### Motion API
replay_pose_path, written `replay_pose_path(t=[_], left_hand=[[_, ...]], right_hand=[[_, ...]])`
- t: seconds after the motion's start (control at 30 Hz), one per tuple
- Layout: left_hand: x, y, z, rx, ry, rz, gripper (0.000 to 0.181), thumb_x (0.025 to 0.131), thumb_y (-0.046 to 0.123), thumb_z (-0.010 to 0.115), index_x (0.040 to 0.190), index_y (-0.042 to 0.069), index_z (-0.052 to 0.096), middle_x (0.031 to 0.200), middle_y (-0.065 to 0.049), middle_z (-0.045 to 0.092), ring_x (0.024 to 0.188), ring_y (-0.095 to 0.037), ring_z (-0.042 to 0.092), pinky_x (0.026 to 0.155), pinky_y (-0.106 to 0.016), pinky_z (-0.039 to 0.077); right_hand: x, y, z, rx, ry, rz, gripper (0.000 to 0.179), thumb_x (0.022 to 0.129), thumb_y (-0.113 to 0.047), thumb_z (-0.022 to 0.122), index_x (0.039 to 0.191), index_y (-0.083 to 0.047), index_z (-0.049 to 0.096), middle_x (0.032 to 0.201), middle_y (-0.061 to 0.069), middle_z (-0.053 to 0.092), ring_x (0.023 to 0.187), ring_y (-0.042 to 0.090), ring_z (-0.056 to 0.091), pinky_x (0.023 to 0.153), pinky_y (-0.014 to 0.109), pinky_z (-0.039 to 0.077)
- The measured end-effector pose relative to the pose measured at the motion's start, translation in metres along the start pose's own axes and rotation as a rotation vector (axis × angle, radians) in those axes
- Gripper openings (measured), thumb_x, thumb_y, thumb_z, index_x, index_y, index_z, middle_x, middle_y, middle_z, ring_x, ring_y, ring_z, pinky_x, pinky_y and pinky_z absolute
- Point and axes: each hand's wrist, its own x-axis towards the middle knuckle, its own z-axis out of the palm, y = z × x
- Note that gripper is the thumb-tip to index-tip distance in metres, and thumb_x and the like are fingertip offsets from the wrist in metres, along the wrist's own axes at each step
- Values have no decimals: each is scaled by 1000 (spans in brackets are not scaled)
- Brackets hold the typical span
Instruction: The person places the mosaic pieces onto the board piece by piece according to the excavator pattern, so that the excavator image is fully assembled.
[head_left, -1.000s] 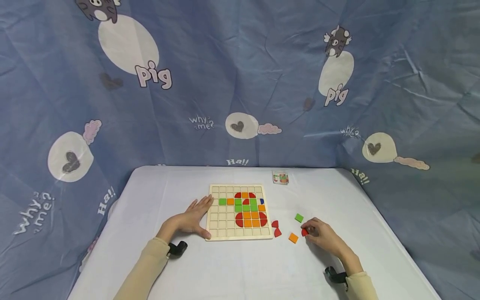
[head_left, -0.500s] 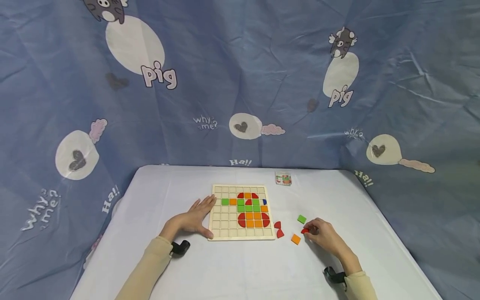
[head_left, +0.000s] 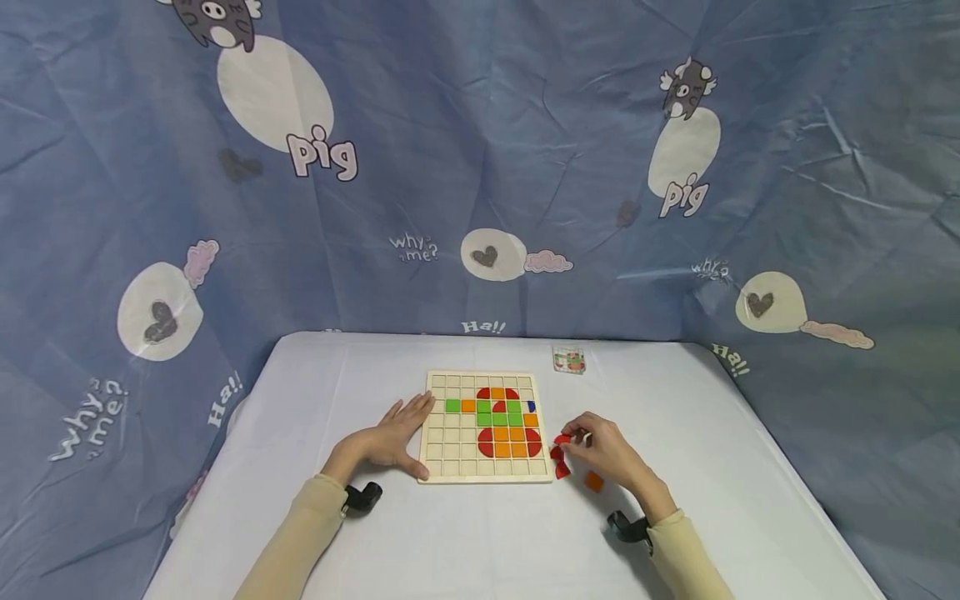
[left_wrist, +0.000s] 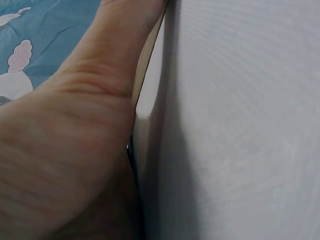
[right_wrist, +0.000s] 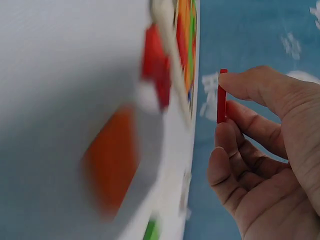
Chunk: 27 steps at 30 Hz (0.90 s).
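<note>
My left hand [head_left: 386, 442] rests with spread, straight fingers at the left edge of a wooden grid board [head_left: 450, 468]. Thumb and fingers of my right hand [head_left: 611, 454] pinch a thin red tile [right_wrist: 222, 97], raised off the table just right of the board. Two loose red tiles [head_left: 562, 471] lie below it by the board's right edge. An orange square tile [head_left: 594, 482] sits under the right hand. A green tile [right_wrist: 152, 231] shows in the right wrist view; in the head view the hand hides it. Red, orange, green and blue tiles fill part of the grid.
A small patterned card [head_left: 568, 360] lies at the back of the white table [head_left: 465, 542], beyond the board's right corner. Blue printed cloth [head_left: 420, 167] hangs behind and beside the table.
My right hand has lifted the red tile from beside the green one and moved left with it toward the board. The left hand stays at the board's edge. The head view has shifted slightly.
</note>
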Motion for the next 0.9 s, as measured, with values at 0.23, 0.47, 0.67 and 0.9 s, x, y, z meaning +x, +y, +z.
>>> replay_pose_path(t=[0.23, 0.47, 0.67, 0.9], left_hand=[[-3, 0, -2, -4, 5, -10, 137, 60, 68, 77, 155, 3, 2, 163, -13, -3, 151, -31, -4, 122, -53, -4], [-2, -3, 0, -8, -3, 8, 137, 61, 69, 75, 154, 3, -1, 163, -13, -5, 151, -31, -5, 122, -52, -5], [-5, -2, -2, -34, 4, 42, 135, 64, 65, 76, 154, -1, -1, 162, -16, -5, 150, -34, -5, 121, -54, -6], [-4, -3, -2, -67, -3, 59, 135, 65, 64, 77, 153, -1, -1, 162, -17, -6, 150, -36, -7, 120, -55, -7]], right_hand=[[58, -40, 30, -44, -91, -168, 14, 86, -22, 74, 96, -13, 70, 93, -4, 64, 80, 7, 57, 69, 21, 52], [106, -76, 70, -99, -210, -226, 19, 88, -23, 71, 104, -13, 70, 96, -5, 63, 80, 8, 56, 70, 20, 51], [133, -94, 97, -120, -234, -284, 20, 88, -21, 72, 105, -10, 70, 97, -2, 65, 81, 6, 56, 71, 17, 50], [148, -97, 122, -134, -226, -261, 21, 89, -22, 70, 107, -11, 71, 100, -1, 67, 83, 7, 57, 75, 18, 51]])
